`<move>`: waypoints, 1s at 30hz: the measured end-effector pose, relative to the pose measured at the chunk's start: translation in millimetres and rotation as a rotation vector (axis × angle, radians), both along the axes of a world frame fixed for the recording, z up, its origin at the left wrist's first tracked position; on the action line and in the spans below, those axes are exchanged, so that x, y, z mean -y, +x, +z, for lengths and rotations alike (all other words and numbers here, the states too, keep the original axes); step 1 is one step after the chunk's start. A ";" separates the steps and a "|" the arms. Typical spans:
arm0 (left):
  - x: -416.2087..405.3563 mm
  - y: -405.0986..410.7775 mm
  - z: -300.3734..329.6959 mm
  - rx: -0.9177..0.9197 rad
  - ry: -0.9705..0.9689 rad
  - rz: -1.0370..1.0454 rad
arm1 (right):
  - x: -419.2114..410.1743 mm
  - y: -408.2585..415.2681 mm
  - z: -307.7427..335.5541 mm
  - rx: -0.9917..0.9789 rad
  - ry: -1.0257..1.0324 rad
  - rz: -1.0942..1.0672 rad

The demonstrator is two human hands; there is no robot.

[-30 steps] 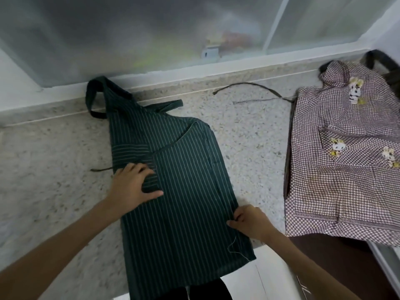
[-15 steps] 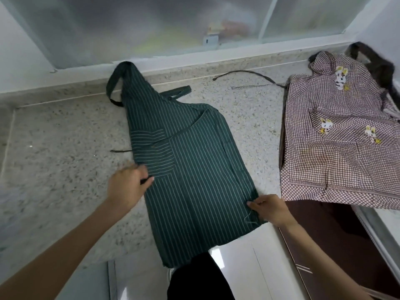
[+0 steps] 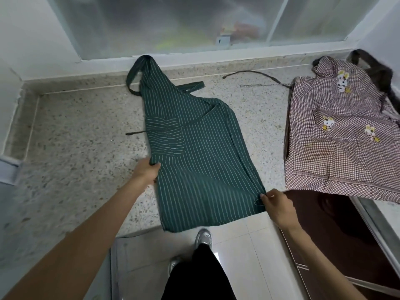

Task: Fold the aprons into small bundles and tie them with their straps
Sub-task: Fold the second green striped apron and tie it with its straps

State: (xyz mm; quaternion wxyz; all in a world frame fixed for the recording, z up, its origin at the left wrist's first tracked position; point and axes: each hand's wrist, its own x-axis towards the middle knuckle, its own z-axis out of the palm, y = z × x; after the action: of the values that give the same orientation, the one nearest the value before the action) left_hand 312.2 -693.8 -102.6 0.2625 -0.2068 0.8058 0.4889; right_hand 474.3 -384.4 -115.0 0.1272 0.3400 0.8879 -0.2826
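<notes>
Green apron [image 3: 194, 148] lengthwise, neck loop toward window, edges pinched by left hand [image 3: 146, 172] and right hand [image 3: 279, 205]

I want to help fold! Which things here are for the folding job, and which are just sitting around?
For the job:
- dark green striped cloth apron, gripped at its edges by the left hand and right hand
- brown checked apron with bunny pictures, waiting

Just there:
- speckled stone counter
- frosted glass window
- grey sneaker
</notes>
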 end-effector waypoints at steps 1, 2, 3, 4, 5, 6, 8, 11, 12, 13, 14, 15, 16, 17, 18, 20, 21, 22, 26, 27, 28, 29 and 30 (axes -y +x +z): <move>1.5 1.8 -2.7 -0.070 -0.072 -0.014 | 0.4 5.9 -1.6 0.028 0.013 0.003; 3.6 3.9 -4.8 -0.131 -0.155 -0.028 | 2.2 10.7 -3.4 0.061 0.014 0.009; 6.5 6.4 -6.5 -0.175 -0.242 -0.041 | 4.3 13.8 -4.2 0.084 0.000 0.016; 10.1 9.9 -8.2 -0.200 -0.315 -0.060 | 6.1 16.1 -6.2 0.091 -0.028 0.027; 12.5 12.3 -8.2 -0.209 -0.362 -0.084 | 7.5 16.9 -8.3 0.100 -0.071 0.034; 14.9 14.8 -7.6 -0.205 -0.388 -0.118 | 8.2 17.7 -9.5 0.112 -0.109 0.040; 19.9 20.2 -8.1 -0.208 -0.409 -0.209 | 7.0 19.1 -6.9 0.199 -0.094 0.095; 31.9 27.4 -14.1 -0.261 -0.439 -0.398 | 4.2 10.4 2.7 0.261 0.079 0.175; 35.4 29.7 -16.5 -0.240 -0.454 -0.475 | 3.4 1.2 7.4 0.216 0.118 0.184; 38.2 29.8 -18.2 -0.205 -0.479 -0.543 | 2.1 -12.8 12.5 0.156 0.134 0.204; 40.8 28.1 -18.5 -0.175 -0.509 -0.599 | 2.1 -27.3 17.2 0.096 0.129 0.232; 40.9 22.5 -15.3 -0.169 -0.537 -0.615 | 2.0 -45.1 20.8 0.047 0.117 0.258; 39.3 13.4 -9.7 -0.198 -0.566 -0.588 | 1.1 -64.3 20.7 0.010 0.106 0.281; 36.9 1.2 -2.2 -0.262 -0.592 -0.531 | 1.3 -84.2 22.7 -0.007 0.096 0.297; 35.1 -11.0 6.3 -0.351 -0.604 -0.448 | 1.1 -100.8 23.3 -0.026 0.089 0.299; 30.1 -53.8 13.8 -0.563 -0.561 -0.296 | -3.4 -147.3 20.1 -0.046 0.081 0.286; 29.0 -72.2 14.9 -0.638 -0.538 -0.290 | -4.4 -165.3 19.4 -0.054 0.078 0.268; 25.7 -98.3 12.4 -0.670 -0.540 -0.333 | -7.1 -190.7 17.6 -0.074 0.076 0.250; 9.7 -168.2 -7.0 -0.569 -0.651 -0.705 | -4.7 -255.2 8.1 -0.217 0.099 0.263; 3.4 -179.0 -9.6 -0.534 -0.705 -0.810 | -1.7 -265.9 5.4 -0.225 0.119 0.300; -2.3 -187.3 -14.2 -0.512 -0.751 -0.907 | -0.4 -274.7 0.2 -0.222 0.143 0.333; -9.8 -199.1 -18.1 -0.511 -0.782 -0.970 | -1.3 -287.6 -4.5 -0.223 0.162 0.349; -15.1 -202.0 -19.9 -0.509 -0.809 -1.015 | -2.0 -290.3 -8.5 -0.222 0.170 0.343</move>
State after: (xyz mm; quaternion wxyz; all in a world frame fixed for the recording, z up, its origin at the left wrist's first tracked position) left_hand 110.1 -678.7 -122.5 0.1641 0.2349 0.9581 0.0003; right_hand 184.0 -382.4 -123.5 0.0455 0.1604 0.9619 -0.2167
